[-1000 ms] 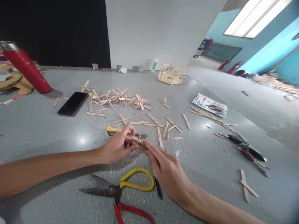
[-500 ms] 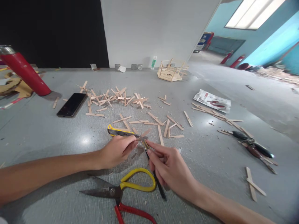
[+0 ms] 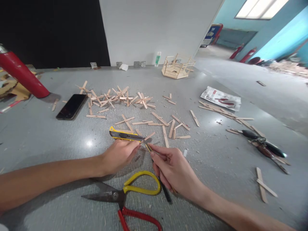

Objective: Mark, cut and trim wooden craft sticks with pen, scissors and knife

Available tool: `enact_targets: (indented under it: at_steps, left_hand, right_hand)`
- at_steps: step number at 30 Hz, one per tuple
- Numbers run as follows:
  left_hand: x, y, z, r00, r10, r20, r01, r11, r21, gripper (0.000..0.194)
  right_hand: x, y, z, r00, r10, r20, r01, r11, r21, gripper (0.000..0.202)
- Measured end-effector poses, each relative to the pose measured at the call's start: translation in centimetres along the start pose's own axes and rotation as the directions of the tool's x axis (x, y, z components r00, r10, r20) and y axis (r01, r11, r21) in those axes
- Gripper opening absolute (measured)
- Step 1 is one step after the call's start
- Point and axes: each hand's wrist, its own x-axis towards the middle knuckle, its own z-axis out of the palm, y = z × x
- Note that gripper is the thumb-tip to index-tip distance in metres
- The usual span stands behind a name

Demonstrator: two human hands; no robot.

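My left hand (image 3: 120,155) is closed in a pinch on a short piece of wooden craft stick (image 3: 148,137), its free end pointing up and right. My right hand (image 3: 174,166) is closed round a slim black-handled tool (image 3: 166,192); its brassy front end reaches the stick by my left fingertips, and its exact kind is unclear. Just beyond my left hand lies a yellow and grey utility knife (image 3: 124,134), its blade end close to the stick. Scissors (image 3: 117,195) with one yellow and one red handle lie spread on the table in front of me.
Craft sticks (image 3: 120,98) are strewn across the grey table. A phone (image 3: 72,106) and a red bottle (image 3: 25,75) stand left. Behind are a glue tube (image 3: 157,59) and a stick frame (image 3: 176,72). Right are a packet (image 3: 221,98) and dark-handled tools (image 3: 261,144).
The view has shifted slightly. Both hands stay close together, with the same stick and tool in them; the tool's tip has moved only a little.
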Motion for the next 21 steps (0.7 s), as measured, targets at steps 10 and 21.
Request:
enact_targets:
  at_steps: [10,21]
  left_hand:
    - [0.0,0.1,-0.4,0.999,0.037,0.016,-0.037,0.998,0.043,0.036]
    - [0.1,0.0,-0.2,1.0,0.022,0.011,-0.022,1.0,0.023,0.036]
  right_hand:
    - [0.2,0.3,0.6,0.996,-0.059,-0.064,0.057,0.998,-0.037,0.054]
    - [0.9,0.5,-0.1,0.999,-0.027,0.042,0.03,0.997,-0.067,0.051]
